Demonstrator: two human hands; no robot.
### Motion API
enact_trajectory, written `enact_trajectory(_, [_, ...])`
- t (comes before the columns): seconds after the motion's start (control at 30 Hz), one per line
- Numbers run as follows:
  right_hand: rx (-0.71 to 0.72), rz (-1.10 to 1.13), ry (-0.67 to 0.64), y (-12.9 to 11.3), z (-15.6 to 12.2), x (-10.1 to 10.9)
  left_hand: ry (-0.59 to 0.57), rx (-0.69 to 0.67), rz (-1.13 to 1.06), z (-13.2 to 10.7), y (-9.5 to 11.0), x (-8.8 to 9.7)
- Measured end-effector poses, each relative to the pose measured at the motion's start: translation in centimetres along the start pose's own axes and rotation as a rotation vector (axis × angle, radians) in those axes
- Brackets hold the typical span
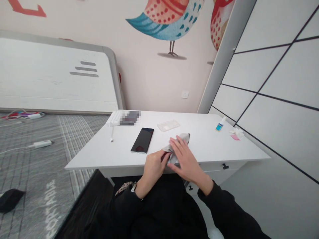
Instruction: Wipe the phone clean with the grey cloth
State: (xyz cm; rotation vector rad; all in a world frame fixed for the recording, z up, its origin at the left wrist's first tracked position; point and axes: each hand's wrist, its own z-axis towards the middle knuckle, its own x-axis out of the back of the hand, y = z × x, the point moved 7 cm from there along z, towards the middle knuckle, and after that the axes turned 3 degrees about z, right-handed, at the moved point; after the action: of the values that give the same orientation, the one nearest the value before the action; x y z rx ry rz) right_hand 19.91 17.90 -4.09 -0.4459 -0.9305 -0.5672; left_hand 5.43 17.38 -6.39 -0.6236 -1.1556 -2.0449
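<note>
White desk with dark drawer knobs, set against a cream wall bearing a painted bird mural and a socket. White panelled wardrobe stands right; a white headboard and grey plaid bedding lie left.

A single head-worn camera looks forward and down from above the seated person's lap. The white table sits close at frame centre, a bird mural wall fills the top, and the floor runs down the left.
</note>
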Motion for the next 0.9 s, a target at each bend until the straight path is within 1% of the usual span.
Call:
enact_trajectory(0.03, [0.042, 0.006, -0.036, -0.6, -0.1, -0.2, 0.004, 0.007, 0.009, 0.0, -0.1, 0.0])
enact_trajectory(0.07, [0.050, 0.002, -0.046, -0.7, -0.1, -0.3, 0.007, 0.011, 0.011, 0.0, -0.1, 0.0])
enact_trajectory(0.1, [0.020, -0.014, -0.029, -0.1, -0.1, -0.1, 0.008, 0.009, 0.003, 0.0, -0.1, 0.1])
enact_trajectory(0.2, [-0.145, -0.063, 0.101, 2.6, -0.4, 0.9, 0.007, -0.006, -0.063, 0.0, 0.2, 0.1])
enact_trajectory(0.23, [-0.163, -0.057, 0.128, 3.0, -0.4, 1.0, 0.016, -0.007, -0.088, 0.1, 0.3, 0.3])
enact_trajectory(0.27, [-0.150, -0.035, 0.136, 2.9, -0.4, 1.0, 0.030, -0.004, -0.108, 0.2, 0.5, 0.4])
enact_trajectory(0.33, [-0.079, 0.045, 0.141, 1.7, -0.1, 0.8, 0.073, 0.001, -0.126, 0.7, 1.0, 1.1])
enact_trajectory(0.37, [-0.048, 0.094, 0.163, 1.0, 0.1, 1.0, 0.101, 0.001, -0.126, 1.0, 1.3, 1.5])
enact_trajectory(0.43, [-0.026, 0.205, 0.254, 0.0, 0.6, 1.8, 0.153, -0.008, -0.117, 1.7, 2.3, 2.4])
enact_trajectory(0.5, [-0.061, 0.347, 0.361, 0.1, 1.2, 2.9, 0.190, -0.026, -0.133, 2.5, 3.3, 3.2])
enact_trajectory(0.57, [-0.132, 0.506, 0.432, 1.2, 1.8, 3.4, 0.216, -0.043, -0.187, 3.1, 4.0, 3.4])
enact_trajectory(0.63, [-0.214, 0.643, 0.482, 2.5, 2.2, 3.2, 0.213, -0.052, -0.284, 3.4, 4.0, 3.0])
enact_trajectory(0.73, [-0.320, 0.789, 0.582, 4.2, 2.3, 1.8, 0.151, -0.003, -0.456, 3.4, 2.9, 1.2])
enact_trajectory(0.77, [-0.352, 0.835, 0.622, 4.7, 2.3, 1.1, 0.126, 0.023, -0.482, 3.2, 2.5, 0.5])
enact_trajectory(0.83, [-0.403, 0.922, 0.687, 5.5, 2.2, -0.1, 0.059, 0.040, -0.427, 2.9, 1.9, -0.8])
enact_trajectory(0.9, [-0.421, 0.954, 0.706, 5.7, 2.3, -0.8, -0.026, 0.019, -0.269, 2.7, 1.7, -1.7])
